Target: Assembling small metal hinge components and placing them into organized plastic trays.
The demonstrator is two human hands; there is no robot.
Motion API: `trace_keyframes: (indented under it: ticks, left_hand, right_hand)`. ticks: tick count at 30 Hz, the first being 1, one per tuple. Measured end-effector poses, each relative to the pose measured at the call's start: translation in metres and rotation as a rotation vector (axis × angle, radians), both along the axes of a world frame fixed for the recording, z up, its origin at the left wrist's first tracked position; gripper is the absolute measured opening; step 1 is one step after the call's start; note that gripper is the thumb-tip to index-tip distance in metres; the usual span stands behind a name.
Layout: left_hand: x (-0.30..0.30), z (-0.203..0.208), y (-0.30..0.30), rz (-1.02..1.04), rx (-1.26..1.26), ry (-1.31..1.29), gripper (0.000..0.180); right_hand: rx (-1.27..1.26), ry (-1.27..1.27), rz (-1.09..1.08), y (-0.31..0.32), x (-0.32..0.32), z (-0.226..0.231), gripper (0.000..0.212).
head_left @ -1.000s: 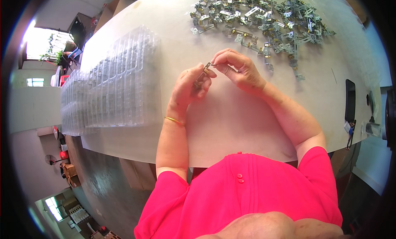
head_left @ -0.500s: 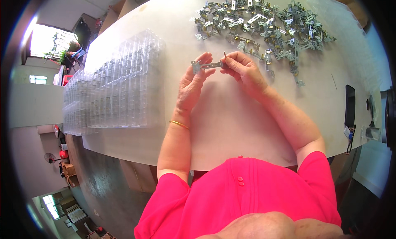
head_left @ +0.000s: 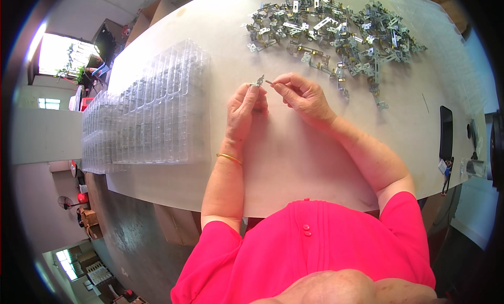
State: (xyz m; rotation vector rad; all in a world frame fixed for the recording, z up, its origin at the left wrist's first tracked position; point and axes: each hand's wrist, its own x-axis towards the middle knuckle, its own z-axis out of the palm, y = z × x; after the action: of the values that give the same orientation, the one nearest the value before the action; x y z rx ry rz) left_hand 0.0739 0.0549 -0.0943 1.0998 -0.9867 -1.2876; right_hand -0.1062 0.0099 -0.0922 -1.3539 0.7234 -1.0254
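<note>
Over the middle of the table, my left hand [head_left: 241, 115] is closed around a small silver metal bracket [head_left: 259, 82]. Its end pokes up above my thumb, while the rest is hidden behind my fingers. My right hand [head_left: 307, 99] pinches a short thin metal pin [head_left: 269, 82] between thumb and forefinger. The pin's tip points left at the bracket, with a slight gap between them. Beyond my hands lies a loose heap of similar metal brackets [head_left: 325, 25], some with brass-coloured parts.
Stacked clear plastic trays [head_left: 157, 104] stand left of my hands on the pale table [head_left: 294, 173]. A black phone [head_left: 445, 133] lies at the right, with a thin rod [head_left: 425, 103] and keys [head_left: 446, 170] nearby. A clear cup [head_left: 475, 169] rests by the right edge.
The bracket has turned from lying crosswise between both hands to standing end-up in my left hand. My right hand has let go of its other end and come slightly left with the pin.
</note>
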Motion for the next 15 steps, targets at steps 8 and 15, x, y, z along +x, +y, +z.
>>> trace_keyframes:
  ticks: [8, 15]
  left_hand:
    - [-0.0004, -0.0001, -0.0001, -0.003, -0.004, -0.165, 0.028]
    - [-0.0017, 0.0014, 0.0010, 0.063, -0.037, -0.340, 0.024]
  right_hand:
    - [-0.044, 0.046, -0.022, 0.0001, -0.0023, 0.0001, 0.013]
    - [-0.085, 0.132, -0.019, 0.0017, -0.0029, 0.0039, 0.013]
